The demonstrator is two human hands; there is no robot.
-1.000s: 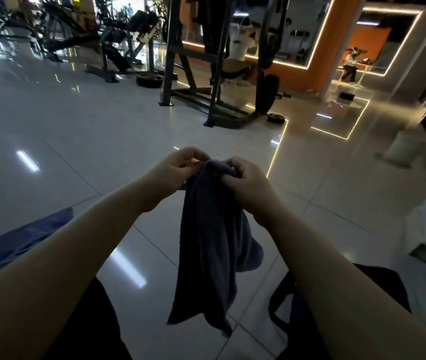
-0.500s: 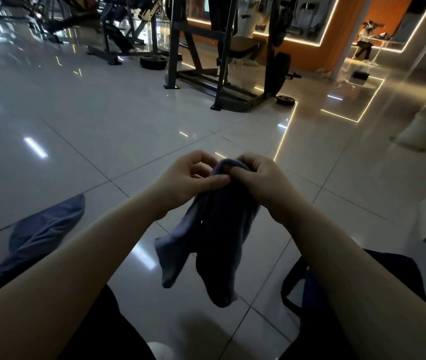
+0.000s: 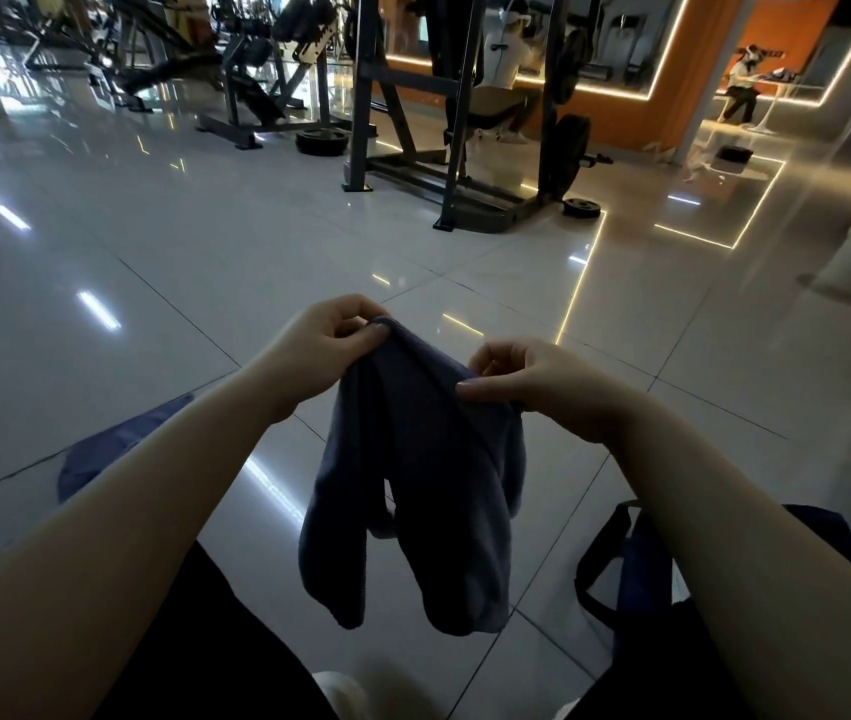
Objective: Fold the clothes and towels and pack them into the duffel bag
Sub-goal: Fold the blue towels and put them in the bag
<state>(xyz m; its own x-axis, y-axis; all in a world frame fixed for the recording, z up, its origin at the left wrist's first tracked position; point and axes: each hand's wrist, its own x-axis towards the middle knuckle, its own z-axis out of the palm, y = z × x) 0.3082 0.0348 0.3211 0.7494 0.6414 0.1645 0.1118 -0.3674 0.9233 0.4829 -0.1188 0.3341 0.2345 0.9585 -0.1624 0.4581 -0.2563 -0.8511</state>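
**Towel held up between both hands, bag at lower right**

The duffel bag [image 3: 641,579] is sitting on the floor [image 3: 205,283] at about 4 o'clock, partly hidden behind the right forearm. A dark strap loop and a blue side panel are showing; its contents cannot be made out.

The dark blue towel [image 3: 428,491] is hanging in the air at centre frame, above the floor tiles. The left hand [image 3: 324,345] is pinching its upper corner at 11 o'clock of the cloth, thumb and fingers curled onto the edge. The right hand [image 3: 543,387] is gripping the top edge at 1 o'clock, thumb lying across the fabric. The cloth is sagging between them and drooping in two lobes toward 6 o'clock.

A second blue cloth [image 3: 117,449] is lying on the floor at 9 o'clock, behind the left forearm.
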